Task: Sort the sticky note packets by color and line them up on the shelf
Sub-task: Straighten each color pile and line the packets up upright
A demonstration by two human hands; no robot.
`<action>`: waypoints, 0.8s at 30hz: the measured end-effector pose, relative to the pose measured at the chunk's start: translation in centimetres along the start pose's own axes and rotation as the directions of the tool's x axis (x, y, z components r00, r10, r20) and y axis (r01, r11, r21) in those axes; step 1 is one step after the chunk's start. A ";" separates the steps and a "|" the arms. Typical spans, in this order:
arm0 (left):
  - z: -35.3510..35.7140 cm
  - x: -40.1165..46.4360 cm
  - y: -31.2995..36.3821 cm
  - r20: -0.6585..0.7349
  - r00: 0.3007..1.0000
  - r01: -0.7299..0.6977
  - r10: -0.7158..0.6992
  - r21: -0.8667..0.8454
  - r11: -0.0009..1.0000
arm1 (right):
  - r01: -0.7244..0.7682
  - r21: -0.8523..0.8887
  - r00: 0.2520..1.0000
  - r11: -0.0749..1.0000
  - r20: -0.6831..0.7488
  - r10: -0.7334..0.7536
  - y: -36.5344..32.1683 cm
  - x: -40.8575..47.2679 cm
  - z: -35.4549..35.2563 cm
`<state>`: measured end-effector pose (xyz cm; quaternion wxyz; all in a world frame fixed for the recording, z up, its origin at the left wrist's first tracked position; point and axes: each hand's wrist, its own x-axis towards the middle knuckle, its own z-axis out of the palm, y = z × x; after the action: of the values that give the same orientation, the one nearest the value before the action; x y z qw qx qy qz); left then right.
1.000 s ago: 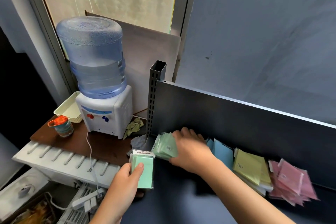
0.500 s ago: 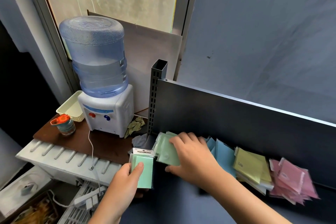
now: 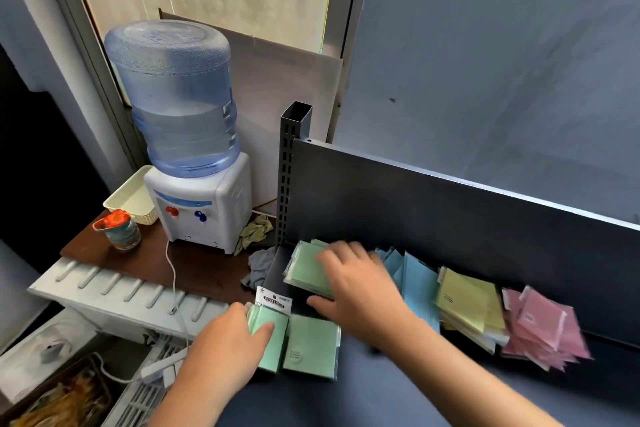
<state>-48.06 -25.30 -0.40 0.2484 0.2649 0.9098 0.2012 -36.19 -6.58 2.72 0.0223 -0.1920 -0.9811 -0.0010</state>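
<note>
The left hand grips a green packet at the shelf's front left edge, thumb curled over its face; its white header card points toward the back wall, long axis front to back. A second green packet lies flat just beside it, same way round. The right hand rests on the green stack in the back left corner, fingers spread and lightly bent. Blue packets, yellow packets and pink packets run rightward along the back wall.
</note>
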 end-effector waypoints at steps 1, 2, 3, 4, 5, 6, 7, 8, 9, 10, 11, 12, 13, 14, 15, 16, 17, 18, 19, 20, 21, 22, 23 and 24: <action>0.1 0.0 0.1 -0.015 1.000 0.004 -0.003 0.057 0.998 | -0.063 0.000 0.996 0.998 0.058 0.063 0.5 1.0 -0.2; 0.2 -0.1 0.1 -0.026 1.000 0.011 -0.008 0.119 0.993 | -0.111 0.006 0.986 0.994 0.125 0.110 0.9 1.8 -0.1; 0.1 -0.2 0.3 -0.037 0.999 0.021 -0.015 0.169 0.985 | -0.141 0.011 0.974 0.990 0.182 0.137 1.1 2.4 0.0; 0.1 -0.2 0.3 -0.044 0.999 0.032 -0.024 0.203 0.979 | -0.147 0.012 0.968 0.989 0.209 0.141 1.3 2.9 0.3; 0.1 -0.2 0.3 -0.043 0.999 0.035 -0.027 0.217 0.975 | -0.137 0.008 0.970 0.991 0.204 0.133 1.4 3.1 0.6; 0.1 -0.2 0.3 -0.035 0.999 0.028 -0.021 0.218 0.976 | -0.127 0.005 0.975 0.992 0.184 0.124 1.5 3.3 0.8; 0.2 -0.2 0.2 -0.028 1.000 0.015 -0.009 0.216 0.976 | -0.121 0.003 0.979 0.993 0.167 0.119 1.6 3.3 0.9; 0.3 -0.1 0.0 -0.023 1.000 0.005 0.000 0.213 0.977 | -0.117 0.003 0.981 0.993 0.156 0.115 1.6 3.4 0.8; 0.4 -0.1 -0.1 -0.019 1.000 -0.001 0.005 0.208 0.978 | -0.112 0.005 0.983 0.994 0.147 0.110 1.6 3.4 0.7; 0.4 -0.1 -0.2 -0.017 1.000 -0.004 0.008 0.201 0.980 | -0.104 0.011 0.986 0.995 0.133 0.101 1.6 3.2 0.6; 0.4 0.0 -0.4 -0.019 1.000 -0.006 0.010 0.192 0.981 | -0.094 0.021 0.989 0.995 0.113 0.091 1.5 3.1 0.4; 0.3 0.1 -0.5 -0.020 1.000 -0.006 0.010 0.180 0.984 | -0.083 0.036 0.993 0.996 0.091 0.080 1.4 2.8 0.1; 0.2 0.1 -0.6 -0.025 1.000 -0.007 0.012 0.166 0.986 | -0.075 0.054 0.995 0.996 0.077 0.071 1.3 2.4 -0.2; 0.1 0.2 -0.6 -0.030 0.999 -0.005 0.010 0.163 0.987 | -0.066 0.071 0.996 0.995 0.069 0.061 1.2 2.0 -0.6; 0.0 0.2 -0.6 -0.042 0.999 0.002 0.005 0.167 0.986 | -0.054 0.079 0.997 0.995 0.062 0.049 1.1 1.5 -1.0; 0.0 0.2 -0.4 -0.059 0.998 0.016 -0.006 0.170 0.985 | -0.036 0.077 0.998 0.996 0.051 0.032 1.1 0.8 -1.3; -0.1 0.2 -0.1 -0.081 0.997 0.031 -0.017 0.170 0.985 | -0.010 0.062 0.999 0.998 0.034 0.008 1.1 0.1 -1.6; -0.1 0.2 0.2 -0.109 0.994 0.040 -0.023 0.162 0.986 | 0.020 0.040 1.000 0.999 0.020 -0.021 1.1 -0.8 -1.8; -0.1 0.2 0.6 -0.142 0.990 0.036 -0.016 0.141 0.989 | 0.052 0.017 0.999 0.998 0.013 -0.052 1.1 -1.6 -2.1; -0.1 0.3 1.0 -0.187 0.982 0.015 0.006 0.111 0.994 | 0.082 -0.002 0.996 0.997 0.019 -0.082 1.0 -2.5 -2.3; -0.1 0.5 1.5 -0.240 0.970 -0.025 0.044 0.079 0.997 | 0.109 -0.016 0.993 0.994 0.037 -0.109 1.0 -3.3 -2.5; 0.0 0.8 1.9 -0.290 0.953 -0.077 0.090 0.057 0.995 | 0.135 -0.029 0.990 0.990 0.054 -0.133 1.0 -4.2 -2.7; 0.2 1.3 2.5 -0.327 0.935 -0.134 0.140 0.040 0.990 | 0.156 -0.046 0.986 0.987 0.072 -0.152 1.0 -5.0 -2.9; 0.3 1.9 3.0 -0.345 0.920 -0.190 0.188 0.027 0.981 | 0.175 -0.066 0.982 0.982 0.087 -0.169 1.1 -5.8 -3.0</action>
<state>-48.10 -21.78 0.18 0.0650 0.3111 0.9086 0.2710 -30.27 -7.81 5.47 -0.0245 -0.1068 -0.9935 -0.0310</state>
